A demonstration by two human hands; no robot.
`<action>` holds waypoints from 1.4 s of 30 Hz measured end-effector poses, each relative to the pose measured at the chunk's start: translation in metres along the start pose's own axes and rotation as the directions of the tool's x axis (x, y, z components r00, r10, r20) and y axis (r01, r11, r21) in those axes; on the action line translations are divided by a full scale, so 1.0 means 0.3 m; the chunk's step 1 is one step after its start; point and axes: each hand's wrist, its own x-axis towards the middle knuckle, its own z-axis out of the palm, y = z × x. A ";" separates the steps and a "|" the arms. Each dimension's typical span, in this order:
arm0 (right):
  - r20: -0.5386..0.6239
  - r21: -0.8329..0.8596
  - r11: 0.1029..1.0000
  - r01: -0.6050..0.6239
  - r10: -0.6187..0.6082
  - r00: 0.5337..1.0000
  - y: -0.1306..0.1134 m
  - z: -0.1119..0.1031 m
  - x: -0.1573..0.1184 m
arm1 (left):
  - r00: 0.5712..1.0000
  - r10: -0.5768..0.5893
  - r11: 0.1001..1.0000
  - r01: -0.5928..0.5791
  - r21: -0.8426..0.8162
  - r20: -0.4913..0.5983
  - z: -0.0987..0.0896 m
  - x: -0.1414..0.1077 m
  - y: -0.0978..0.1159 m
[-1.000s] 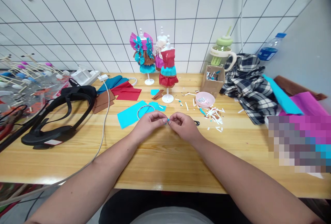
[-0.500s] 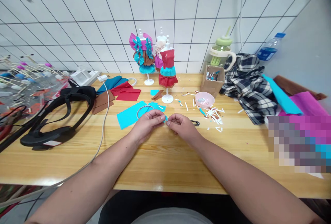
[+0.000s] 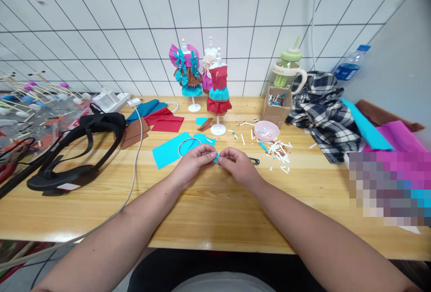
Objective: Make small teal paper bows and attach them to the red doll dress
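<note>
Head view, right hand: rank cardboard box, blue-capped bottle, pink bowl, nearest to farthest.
From the right hand:
1. Pink bowl: ahead, slightly right.
2. Cardboard box: just behind the bowl.
3. Blue-capped bottle: far right, by the wall.

Both the left hand (image 3: 197, 162) and the right hand (image 3: 238, 165) are bare, and the forearms are bare too, with a couple of small dark spots on the left forearm (image 3: 134, 220). Below the bench's (image 3: 215, 224) near edge, a plain light grey top (image 3: 224, 282) covers the middle of the body, with black clothing (image 3: 158, 267) around it.
</note>
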 end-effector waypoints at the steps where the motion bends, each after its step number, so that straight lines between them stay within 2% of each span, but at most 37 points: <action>1: 0.009 0.008 1.000 -0.011 0.011 1.000 -0.001 0.000 0.000 | 1.000 -0.005 1.000 0.005 -0.009 -0.012 0.003 -0.001 0.002; 7: 0.021 0.001 1.000 -0.022 0.022 1.000 -0.002 0.002 -0.002 | 0.999 -0.003 1.000 0.004 0.026 -0.053 0.004 -0.001 0.005; 13: -0.041 -0.042 0.999 0.009 -0.011 0.999 -0.006 -0.004 -0.007 | 0.995 0.095 0.951 -0.091 0.295 0.000 0.014 -0.008 0.021; 16: -0.043 -0.077 0.996 0.042 -0.046 0.998 -0.002 -0.009 -0.005 | 0.993 0.118 0.923 -0.121 0.366 0.030 0.017 -0.010 0.027; 28: -0.009 -0.013 0.999 0.051 -0.051 0.999 0.015 -0.015 0.008 | 0.995 0.097 0.943 -0.089 0.322 -0.009 0.003 -0.005 0.020; 31: -0.033 -0.037 0.998 0.058 -0.059 0.998 0.019 -0.017 0.011 | 0.998 0.050 0.923 -0.060 0.379 0.035 0.001 -0.006 0.023; 35: -0.035 -0.053 0.997 0.054 -0.056 0.998 0.027 -0.020 0.014 | 1.000 0.018 0.891 -0.018 0.454 0.005 -0.008 -0.003 0.016; 38: -0.005 -0.115 0.992 0.059 -0.060 0.998 0.028 -0.022 0.011 | 1.000 0.011 0.855 -0.019 0.518 0.018 -0.011 -0.005 0.015; 42: -0.004 -0.295 0.945 0.142 -0.150 0.989 0.019 -0.025 0.003 | 0.998 0.018 0.783 -0.048 0.620 0.054 -0.014 -0.010 0.024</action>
